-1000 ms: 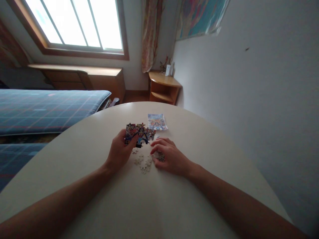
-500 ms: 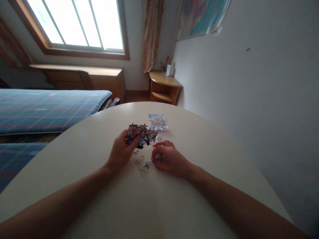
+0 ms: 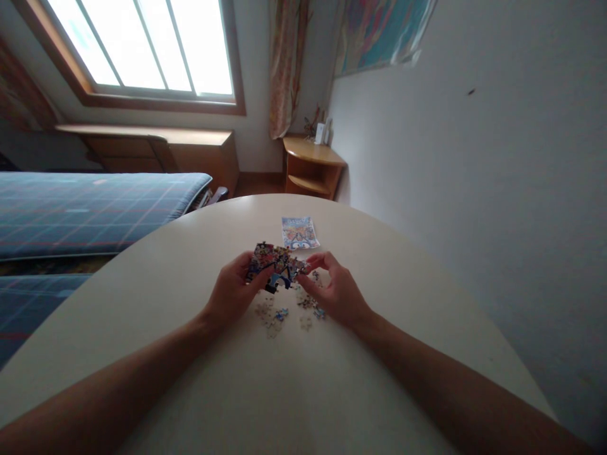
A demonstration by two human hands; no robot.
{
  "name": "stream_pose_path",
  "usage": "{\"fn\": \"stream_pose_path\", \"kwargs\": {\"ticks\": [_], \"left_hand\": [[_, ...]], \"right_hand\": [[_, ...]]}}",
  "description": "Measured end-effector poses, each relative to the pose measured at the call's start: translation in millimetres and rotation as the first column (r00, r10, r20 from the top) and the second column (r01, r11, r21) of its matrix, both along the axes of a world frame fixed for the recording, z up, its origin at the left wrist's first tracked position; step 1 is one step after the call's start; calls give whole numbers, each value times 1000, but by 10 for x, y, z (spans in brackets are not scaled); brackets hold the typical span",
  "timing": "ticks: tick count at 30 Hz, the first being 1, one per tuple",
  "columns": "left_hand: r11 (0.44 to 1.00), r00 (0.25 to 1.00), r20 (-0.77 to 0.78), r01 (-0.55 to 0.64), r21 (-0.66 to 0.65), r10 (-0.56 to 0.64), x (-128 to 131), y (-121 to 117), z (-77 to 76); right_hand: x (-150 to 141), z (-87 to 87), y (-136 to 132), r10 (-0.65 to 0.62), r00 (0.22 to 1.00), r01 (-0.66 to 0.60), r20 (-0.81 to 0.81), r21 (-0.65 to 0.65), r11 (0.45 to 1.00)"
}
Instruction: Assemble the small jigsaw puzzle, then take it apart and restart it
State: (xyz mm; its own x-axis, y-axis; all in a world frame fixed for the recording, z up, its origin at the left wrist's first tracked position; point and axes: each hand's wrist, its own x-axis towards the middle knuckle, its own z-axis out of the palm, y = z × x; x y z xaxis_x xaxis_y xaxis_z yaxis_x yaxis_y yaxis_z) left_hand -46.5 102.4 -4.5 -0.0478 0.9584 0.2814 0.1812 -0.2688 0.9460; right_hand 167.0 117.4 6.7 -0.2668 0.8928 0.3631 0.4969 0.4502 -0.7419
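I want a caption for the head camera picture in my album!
Left hand holds the puzzle, right hand at its edge; loose pieces lie on the table.

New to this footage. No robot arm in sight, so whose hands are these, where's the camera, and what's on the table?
There is no machine here: one person works bare-handed. A camera worn on their head looks forward and down, so both forearms enter from the bottom corners. The left hand holds a partly joined jigsaw section. The right hand has its fingertips at the section's right edge; whether they pinch a separate piece is too small to tell. On the pale table, loose puzzle pieces lie below the hands, and a small printed sheet lies beyond them.
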Motion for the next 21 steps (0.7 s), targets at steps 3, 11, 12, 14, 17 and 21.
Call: {"fn": "stream_pose_path", "kwargs": {"ticks": [3, 11, 12, 14, 17, 21], "left_hand": [[999, 998, -36, 53, -6, -53, -10, -5, -25], [997, 998, 18, 61, -38, -60, 23, 4, -4], [998, 998, 27, 59, -38, -58, 28, 4, 6], [998, 999, 31, 46, -30, -45, 31, 5, 19], [1000, 1000, 5, 22, -15, -22, 24, 4, 28], [999, 998, -50, -32, -10, 32, 14, 3, 29]], "right_hand": [[1, -3, 5, 72, 993, -74, -94, -16, 997], [0, -104, 10, 192, 961, -206, -198, -52, 977], [-1, -117, 12, 207, 953, -227, -221, -67, 972], [-7, -135, 16, 235, 937, -266, -260, -92, 960], [-17, -137, 18, 234, 929, -279, -287, -129, 952], [-26, -121, 10, 224, 907, -298, -355, -168, 940]]}}
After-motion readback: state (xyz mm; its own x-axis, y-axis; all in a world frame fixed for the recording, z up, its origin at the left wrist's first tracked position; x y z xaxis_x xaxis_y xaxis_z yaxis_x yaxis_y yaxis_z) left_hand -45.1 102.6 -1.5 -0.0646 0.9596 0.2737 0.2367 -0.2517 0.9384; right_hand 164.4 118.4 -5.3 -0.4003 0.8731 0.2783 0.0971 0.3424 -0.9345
